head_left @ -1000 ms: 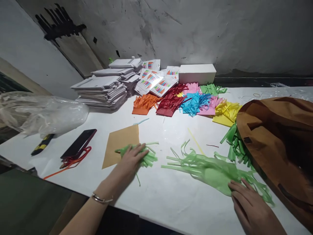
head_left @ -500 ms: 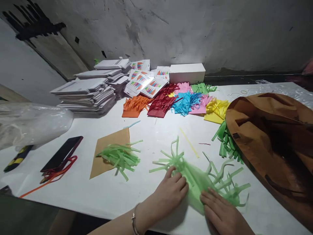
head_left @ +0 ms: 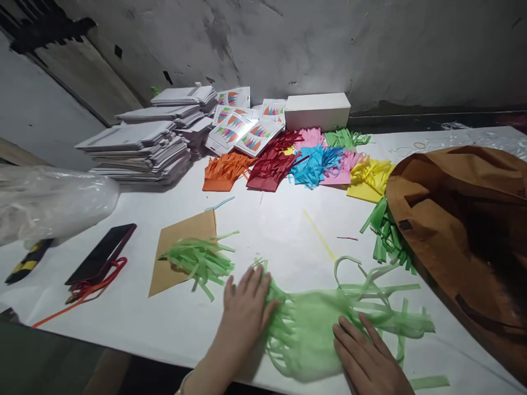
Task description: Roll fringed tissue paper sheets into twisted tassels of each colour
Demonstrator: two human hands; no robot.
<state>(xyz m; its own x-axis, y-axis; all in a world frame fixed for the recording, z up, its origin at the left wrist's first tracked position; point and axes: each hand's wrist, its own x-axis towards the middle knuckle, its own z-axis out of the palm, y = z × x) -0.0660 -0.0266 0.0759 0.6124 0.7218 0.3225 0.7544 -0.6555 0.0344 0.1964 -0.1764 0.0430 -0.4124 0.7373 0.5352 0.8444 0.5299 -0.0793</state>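
A light green sheet of fringed tissue paper (head_left: 310, 329) lies spread flat on the white table, with cut strips at both its left and right ends. My left hand (head_left: 247, 307) rests palm down over the left fringe, its fingers stretched out. My right hand (head_left: 368, 354) lies flat on the right part of the sheet, fingers extended, where the strips fan out. To the left of my left hand, a bundle of light green paper strips (head_left: 201, 260) sits on a piece of brown cardboard (head_left: 164, 280).
Fringed paper bundles in orange (head_left: 224, 173), dark red (head_left: 269, 173), blue (head_left: 313, 164) and yellow (head_left: 366, 181) line the back. Behind them are stacked white packets (head_left: 135, 145) and a white box (head_left: 317, 109). A brown bag (head_left: 436, 181) stands right; a phone (head_left: 101, 255) lies left.
The bunched green paper has been opened out flat. My left hand has moved left and its fingers have straightened onto the fringe; my right hand still presses the right part.
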